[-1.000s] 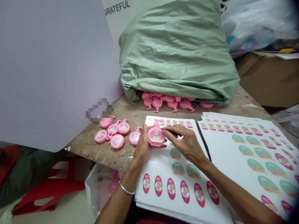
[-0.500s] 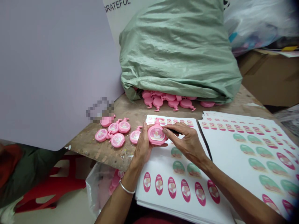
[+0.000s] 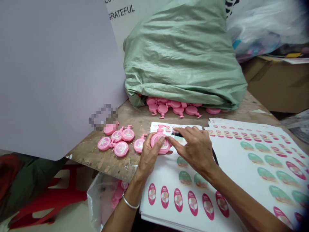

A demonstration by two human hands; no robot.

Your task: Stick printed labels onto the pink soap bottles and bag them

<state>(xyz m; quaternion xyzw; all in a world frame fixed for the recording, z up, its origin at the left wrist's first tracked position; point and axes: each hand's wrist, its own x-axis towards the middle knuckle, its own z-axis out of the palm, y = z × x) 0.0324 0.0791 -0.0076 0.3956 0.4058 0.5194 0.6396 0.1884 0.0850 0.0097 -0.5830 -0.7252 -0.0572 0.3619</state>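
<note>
My left hand (image 3: 147, 159) is closed round a small pink toy pump bottle (image 3: 156, 139), its thumb lying across the label on the round front. Fingers of my right hand (image 3: 196, 148) hold a slim black tool (image 3: 178, 134), mostly hidden, so its kind is unclear. The right thumb or fingertip presses at the bottle's right side, by the label. Under both hands lies a stack of sticker sheets (image 3: 166, 217) with pink ovals and green labels. Just left of my left hand, a labelled pink bottle (image 3: 138, 145) rests on the table.
More labelled bottles (image 3: 121, 149) lie on the wooden table (image 3: 84, 151) at left. Unlabelled pink bottles (image 3: 163, 109) spill from a big green sack (image 3: 185, 58). Another sheet stack (image 3: 241, 161) is at right. A clear plastic bag (image 3: 96, 193) hangs below the table edge, near a red stool (image 3: 70, 190).
My left thumb has moved from the bottle's side onto its label. The right hand has shifted slightly, and its fingers have lifted and spread a little. The view has tilted slightly.
</note>
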